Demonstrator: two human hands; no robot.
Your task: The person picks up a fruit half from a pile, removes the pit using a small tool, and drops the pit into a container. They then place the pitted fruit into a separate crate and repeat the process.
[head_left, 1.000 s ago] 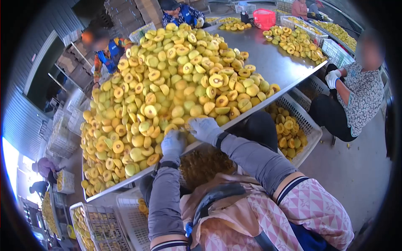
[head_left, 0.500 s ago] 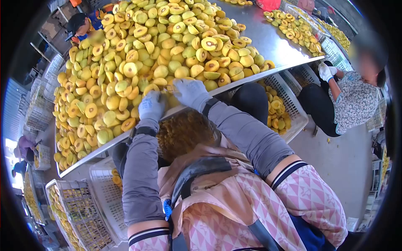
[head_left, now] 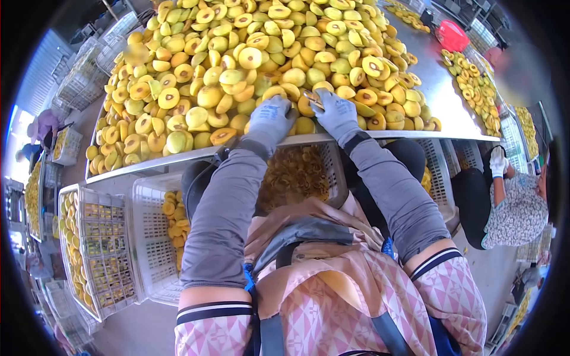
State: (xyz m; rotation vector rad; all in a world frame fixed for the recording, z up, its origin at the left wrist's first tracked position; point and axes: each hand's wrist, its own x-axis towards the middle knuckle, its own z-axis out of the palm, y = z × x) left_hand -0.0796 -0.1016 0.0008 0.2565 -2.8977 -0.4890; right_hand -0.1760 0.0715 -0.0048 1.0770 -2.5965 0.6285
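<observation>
A big heap of halved yellow peaches with brownish-red centres covers the metal table. Both my hands wear pale gloves at its front edge. My left hand is closed, fingers curled round a peach half that shows at the fingertips; most of the grip is hidden. Just to its right, my right hand pinches a small, thin tool, its exact kind too small to make out. Another peach piece lies between the two hands.
Below the table edge stands a crate of brownish scraps. To the left are a white crate with peach halves and a fuller crate. A gloved co-worker sits at right. A red basin is on the table.
The view has swung left and levelled, so the table edge looks flatter. Both hands stay close together at the edge; my right hand's tool now shows more clearly.
</observation>
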